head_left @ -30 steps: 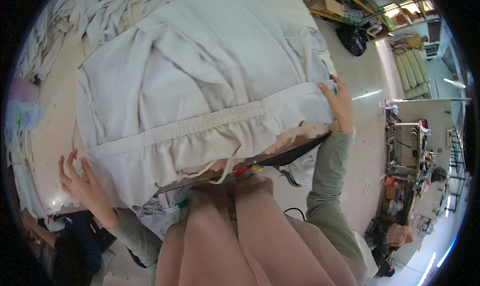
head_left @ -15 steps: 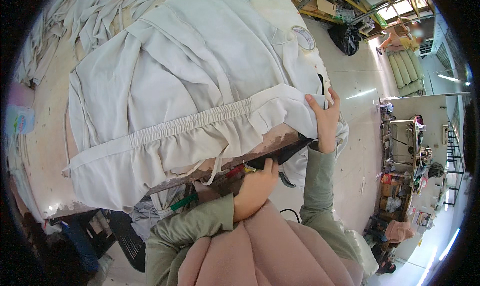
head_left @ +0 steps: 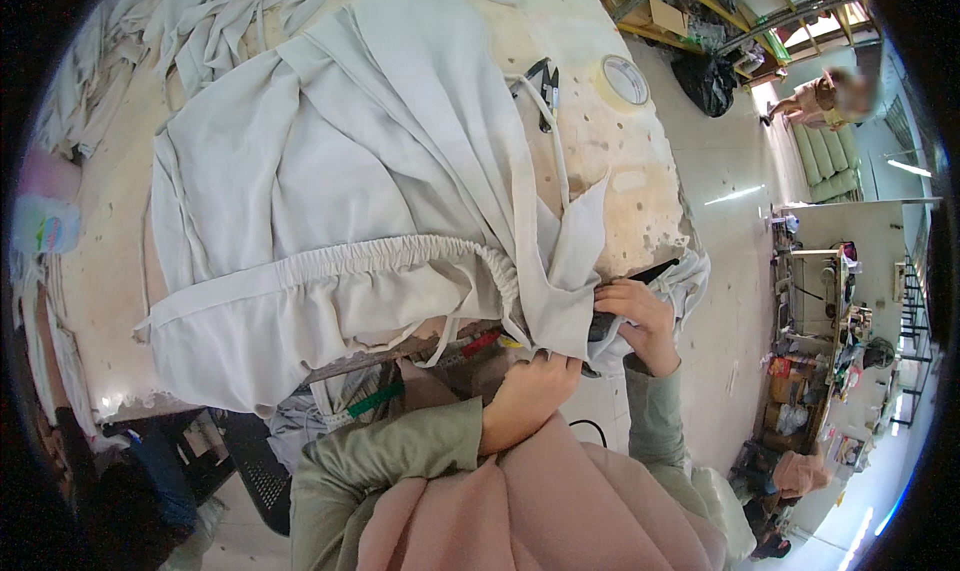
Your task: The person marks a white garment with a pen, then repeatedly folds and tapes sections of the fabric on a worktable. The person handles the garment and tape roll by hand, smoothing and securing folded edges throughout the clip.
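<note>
A pale grey garment [head_left: 340,161] with a gathered elastic waistband [head_left: 370,256] lies spread on the worktable, its right end drawn down over the near edge. My left hand [head_left: 533,399] is closed on the garment's fabric at that edge, its fingertips partly hidden. Just to the right, my right hand [head_left: 643,319] has bent fingers pinching the fabric next to a dark flat piece on the table's corner. What lies under those fingers is mostly covered. Loose drawstrings [head_left: 445,343] hang from the waistband.
Black-handled thread snips [head_left: 548,96] and a roll of tape [head_left: 625,79] lie on the worktable [head_left: 640,191] beyond my hands. Grey fabric strips [head_left: 210,31] are heaped at the far left, near a plastic pack [head_left: 45,226]. A person [head_left: 825,99] stands far right.
The garment's right end has been pulled toward me and folded down, uncovering the snips and bare wood. My right hand came down and nearer my left hand, which now grips the fabric.
</note>
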